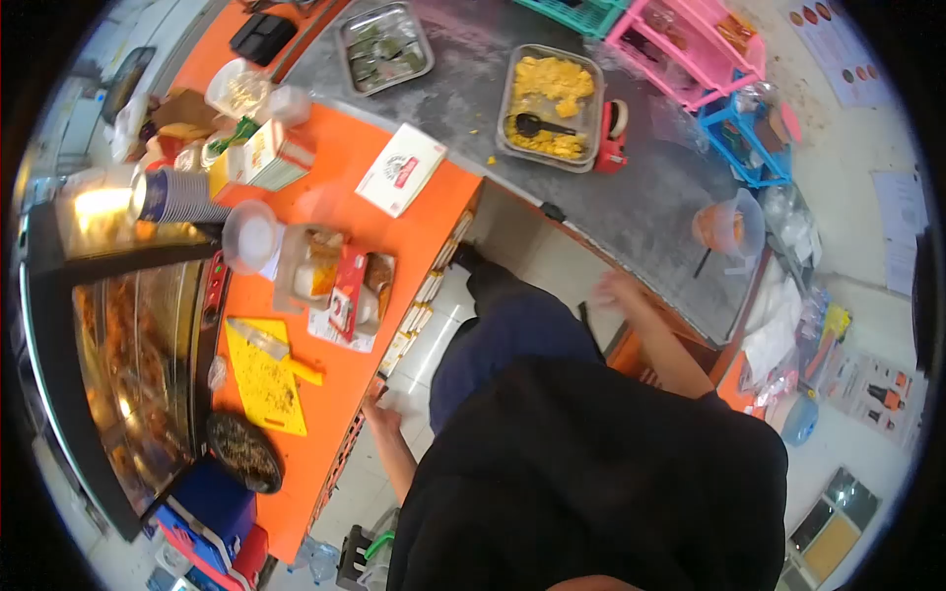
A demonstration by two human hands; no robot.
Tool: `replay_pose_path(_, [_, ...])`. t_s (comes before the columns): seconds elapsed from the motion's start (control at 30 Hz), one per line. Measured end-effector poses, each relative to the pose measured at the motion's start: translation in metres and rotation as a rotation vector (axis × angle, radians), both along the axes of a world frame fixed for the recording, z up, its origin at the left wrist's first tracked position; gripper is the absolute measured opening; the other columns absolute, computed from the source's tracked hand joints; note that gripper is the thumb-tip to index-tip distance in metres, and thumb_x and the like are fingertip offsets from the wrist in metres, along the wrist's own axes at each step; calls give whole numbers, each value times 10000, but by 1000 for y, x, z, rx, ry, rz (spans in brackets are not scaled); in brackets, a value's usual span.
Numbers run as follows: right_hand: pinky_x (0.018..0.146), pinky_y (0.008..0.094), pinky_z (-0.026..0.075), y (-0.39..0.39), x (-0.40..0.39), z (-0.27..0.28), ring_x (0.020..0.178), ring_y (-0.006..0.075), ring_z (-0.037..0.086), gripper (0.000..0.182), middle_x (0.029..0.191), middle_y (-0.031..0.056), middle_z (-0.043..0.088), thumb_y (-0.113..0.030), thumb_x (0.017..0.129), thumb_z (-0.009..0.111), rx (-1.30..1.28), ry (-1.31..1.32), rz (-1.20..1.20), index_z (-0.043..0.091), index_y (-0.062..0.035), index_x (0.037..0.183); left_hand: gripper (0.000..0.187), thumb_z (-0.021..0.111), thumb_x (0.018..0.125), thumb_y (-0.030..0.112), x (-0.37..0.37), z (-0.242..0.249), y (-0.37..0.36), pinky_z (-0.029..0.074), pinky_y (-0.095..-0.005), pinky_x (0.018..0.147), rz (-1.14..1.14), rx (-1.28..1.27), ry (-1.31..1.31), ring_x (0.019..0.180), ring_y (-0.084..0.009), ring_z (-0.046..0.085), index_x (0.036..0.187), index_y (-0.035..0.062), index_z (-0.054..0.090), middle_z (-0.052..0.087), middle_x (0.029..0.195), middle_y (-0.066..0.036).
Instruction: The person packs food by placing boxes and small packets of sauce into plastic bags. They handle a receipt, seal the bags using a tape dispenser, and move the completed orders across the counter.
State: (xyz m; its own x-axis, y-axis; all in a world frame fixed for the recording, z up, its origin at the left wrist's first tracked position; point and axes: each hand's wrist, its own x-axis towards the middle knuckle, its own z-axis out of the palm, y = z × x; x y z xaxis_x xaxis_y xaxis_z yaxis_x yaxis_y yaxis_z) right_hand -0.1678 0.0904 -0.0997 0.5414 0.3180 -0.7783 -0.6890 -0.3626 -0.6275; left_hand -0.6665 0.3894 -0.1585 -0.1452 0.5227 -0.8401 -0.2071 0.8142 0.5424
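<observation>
Orange counter: left hand at its edge, cannot tell its grip
Grey table: right hand near its edge, blurred, open or closed unclear

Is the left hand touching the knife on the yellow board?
Apart. The head view shows bare orange counter between the knife and the left hand, which is by the counter's edge.

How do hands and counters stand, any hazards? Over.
Left hand beside orange counter. Right hand near grey counter, blurred. Possible hazard: knife on yellow cutting board.
</observation>
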Motion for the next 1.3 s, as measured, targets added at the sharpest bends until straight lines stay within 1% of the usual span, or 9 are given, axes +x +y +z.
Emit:
replay_pose_path(0.1, [571, 451, 474, -137, 95, -107, 651, 287, 604, 213, 747, 166, 618, -223, 808, 553, -1047, -1336, 254, 637, -32, 769, 464, 667, 820, 251, -12, -50, 65, 444, -407, 871, -308, 548, 1000, 999, -332, 564, 1121, -59, 498, 565, 1105, -208])
replay_pose_path(0.37, [821, 454, 501, -190, 173, -111, 942, 384, 632, 509, 1023, 254, 620, -386, 842, 601, -1545, -968, 457, 516, 75, 1040, 844, 701, 726, 307, 38, -92, 124, 488, -372, 783, -173, 478, 815, 895, -321, 611, 1374, -3, 259, 606, 1011, -216])
replay_pose_path(0.57, [778, 394, 509, -180, 151, -117, 977, 364, 603, 642, 1072, 206, 602, -192, 749, 722, -1137, -841, 30, 347, 19, 1225, 793, 633, 722, 163, 72, -24, 111, 493, -366, 763, -223, 753, 669, 840, -246, 613, 1411, 52, 256, 614, 961, -166])
replay_pose_path(0.67, [662, 297, 454, -170, 109, -79, 783, 198, 553, 545, 959, 86, 590, -155, 836, 623, 53, -298, -319, 395, -54, 1321, 680, 603, 766, 154, 3, -80, 114, 488, -388, 778, -292, 1022, 1183, 912, -264, 599, 1373, 52, 312, 559, 1151, -171])
replay_pose_path(0.77, [714, 287, 428, -150, 53, -19, 805, 158, 529, 411, 919, 45, 587, -170, 895, 535, 801, -113, -549, 500, -95, 1298, 672, 523, 789, -49, 85, 104, 47, 478, -391, 911, -24, 1042, 422, 1103, -289, 543, 1400, 76, 272, 431, 1325, -160])
replay_pose_path(0.9, [748, 289, 410, -100, -8, 43, 822, 163, 518, 342, 906, 36, 592, -201, 905, 554, 854, -114, -1046, 547, -92, 1229, 719, 558, 755, -61, 180, 167, -7, 443, -355, 953, -640, 968, 298, 1195, -242, 472, 1412, 98, 313, 401, 1361, -126])
replay_pose_path(1.0, [746, 267, 416, -106, 5, 21, 702, 141, 473, 228, 685, -3, 496, -282, 903, 598, 1149, -47, -826, 626, -59, 941, 696, 602, 730, -70, 292, 144, -69, 526, -305, 765, -1094, 652, -233, 941, -196, 602, 1364, 122, 386, 408, 1376, -45])
replay_pose_path(1.2, [567, 227, 393, -105, 105, -11, 525, 107, 371, 253, 584, -2, 388, -217, 883, 635, 1663, 450, -1161, 546, -64, 701, 697, 668, 707, -9, 517, 38, -178, 428, -356, 967, -1488, 997, -545, 1261, -277, 408, 1347, 151, 444, 339, 1420, -109])
replay_pose_path(1.3, [562, 228, 382, -61, 149, 27, 526, 89, 371, 274, 578, -20, 365, -200, 877, 642, 1165, 227, -1493, 494, -68, 688, 715, 708, 712, 67, 583, 8, -191, 298, -449, 1075, -1593, 1105, -496, 1344, -332, 305, 1363, 164, 429, 260, 1478, -136])
